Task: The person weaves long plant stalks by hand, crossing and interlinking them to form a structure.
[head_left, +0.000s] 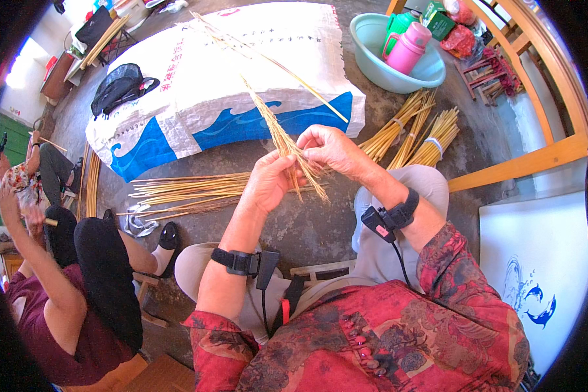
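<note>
A small bunch of dry straw stalks with feathery heads [276, 134] slants up and away between my two hands. My left hand [272, 178] is closed round its lower part, thumb and fingers pinched together. On the right side of the heads, my right hand [330, 149] pinches the straw with bent fingers; the exact fingertips are partly hidden by strands. The thin stalk ends reach out over a white woven sack [255, 65] with a blue wave print. One thicker single stalk [310, 89] lies across the sack, apart from my right hand.
Loose stalks [189, 189] lie on the floor left of my hands. Tied stalk bundles [431, 140] are to the right, below a pale blue basin [372, 68] holding a pink flask [409, 49]. A black cap [121, 88] rests on the sack. A co-worker [52, 294] sits close at left.
</note>
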